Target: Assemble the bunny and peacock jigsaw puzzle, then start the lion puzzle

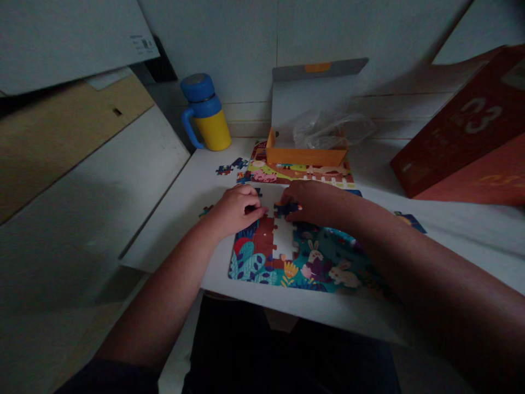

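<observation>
Head view: puzzle [251,265] seemed mid-fill
Right hand [308,198]: grip pinched a piece [289,208]
Left hand [237,211]: curled, hold unclear
Gap [284,238]: lay nearside of right grip; alignment seemed needed next

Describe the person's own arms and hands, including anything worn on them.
Both the left hand and the right hand are bare, with no gloves. The forearms are uncovered, with no watch or bracelet visible. A dark, plain-looking sleeve shows at the left arm; no sleeve is visible on the right arm.
</observation>
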Available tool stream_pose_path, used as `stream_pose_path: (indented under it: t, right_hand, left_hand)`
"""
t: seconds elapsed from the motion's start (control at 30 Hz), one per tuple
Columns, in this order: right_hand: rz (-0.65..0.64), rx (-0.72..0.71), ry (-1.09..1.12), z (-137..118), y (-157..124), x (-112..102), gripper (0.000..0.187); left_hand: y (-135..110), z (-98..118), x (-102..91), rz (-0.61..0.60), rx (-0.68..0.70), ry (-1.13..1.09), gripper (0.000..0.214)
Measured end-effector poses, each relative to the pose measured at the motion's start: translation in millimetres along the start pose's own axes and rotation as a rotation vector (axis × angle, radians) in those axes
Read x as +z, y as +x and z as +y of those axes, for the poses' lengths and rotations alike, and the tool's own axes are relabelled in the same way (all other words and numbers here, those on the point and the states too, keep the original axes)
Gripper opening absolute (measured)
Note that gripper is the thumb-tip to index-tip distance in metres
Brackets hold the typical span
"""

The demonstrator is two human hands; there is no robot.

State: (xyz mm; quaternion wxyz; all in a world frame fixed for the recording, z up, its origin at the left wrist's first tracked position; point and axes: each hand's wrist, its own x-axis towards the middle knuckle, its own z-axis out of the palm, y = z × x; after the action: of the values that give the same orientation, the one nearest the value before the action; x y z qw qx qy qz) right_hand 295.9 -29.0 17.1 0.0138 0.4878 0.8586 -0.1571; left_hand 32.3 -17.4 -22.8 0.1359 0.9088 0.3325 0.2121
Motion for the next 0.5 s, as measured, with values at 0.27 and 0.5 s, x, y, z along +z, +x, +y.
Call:
stream_pose_path:
  t: [0.27, 0.5]
  right_hand:
    - [-0.049, -0.049, -0.143, -6.0, -0.4, -2.6, 0.038]
    - [-0.010, -0.015, -0.167, -10.2, -2.7, 1.8, 0.038]
  left_hand:
    - [-1.1, -5.0, 1.5, 0.002, 0.004, -0.012, 0.025]
    - [-0.8, -2.0, -3.7, 0.016, -0.037, -0.015, 0.024]
